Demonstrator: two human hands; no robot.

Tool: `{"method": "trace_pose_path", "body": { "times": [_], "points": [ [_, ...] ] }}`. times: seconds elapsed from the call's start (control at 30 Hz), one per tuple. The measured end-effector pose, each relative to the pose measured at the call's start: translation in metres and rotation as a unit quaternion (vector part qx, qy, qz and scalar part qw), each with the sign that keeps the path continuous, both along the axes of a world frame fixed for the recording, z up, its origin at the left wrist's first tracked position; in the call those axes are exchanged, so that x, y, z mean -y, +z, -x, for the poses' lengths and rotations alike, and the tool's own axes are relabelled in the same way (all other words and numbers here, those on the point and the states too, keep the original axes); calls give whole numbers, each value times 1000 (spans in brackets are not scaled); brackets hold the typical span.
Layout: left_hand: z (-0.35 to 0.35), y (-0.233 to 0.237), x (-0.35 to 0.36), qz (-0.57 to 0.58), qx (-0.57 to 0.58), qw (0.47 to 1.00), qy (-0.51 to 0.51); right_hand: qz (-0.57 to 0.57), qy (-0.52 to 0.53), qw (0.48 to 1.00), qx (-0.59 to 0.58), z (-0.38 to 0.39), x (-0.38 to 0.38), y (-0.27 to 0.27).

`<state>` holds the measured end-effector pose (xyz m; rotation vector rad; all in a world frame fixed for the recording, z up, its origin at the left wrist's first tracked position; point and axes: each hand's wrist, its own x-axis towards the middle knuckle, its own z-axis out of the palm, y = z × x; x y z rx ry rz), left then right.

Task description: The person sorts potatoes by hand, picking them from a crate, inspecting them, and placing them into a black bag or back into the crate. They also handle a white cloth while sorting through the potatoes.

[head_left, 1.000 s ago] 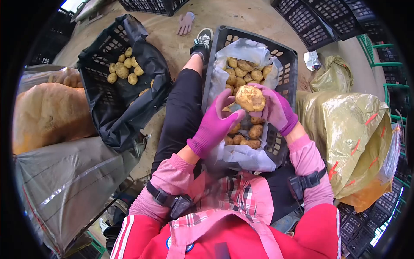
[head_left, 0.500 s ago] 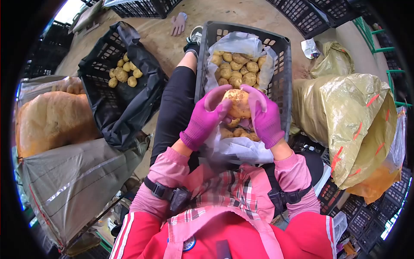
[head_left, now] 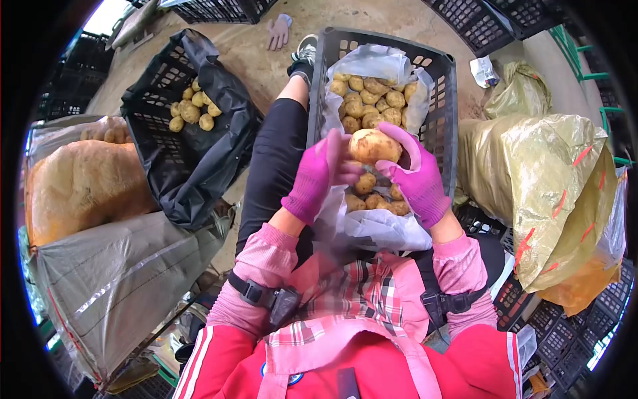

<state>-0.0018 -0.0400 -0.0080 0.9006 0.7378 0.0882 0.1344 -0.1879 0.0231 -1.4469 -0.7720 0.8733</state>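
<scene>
Soft daylight fills the scene, bright and even; shadows are weak; the yellow bag point(head_left: 551, 179) shines with white glare; the left hand point(head_left: 318, 174) is a little blurred, while the potato point(head_left: 374, 146) looks sharp; the checked cloth point(head_left: 352, 299) close to the camera is fuzzy; the edges bend round and turn black.

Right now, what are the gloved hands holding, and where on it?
A large tan potato: right magenta-gloved hand cups its right end, left hand presses its left end.
</scene>
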Motion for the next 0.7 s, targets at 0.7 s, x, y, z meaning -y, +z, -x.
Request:
{"method": "trace_pose_path", "body": {
  "times": [0.7],
  "points": [
    [23, 47, -14, 64, 266, 957, 96, 75, -172, 982, -18, -17, -9, -21]
  ]
}}
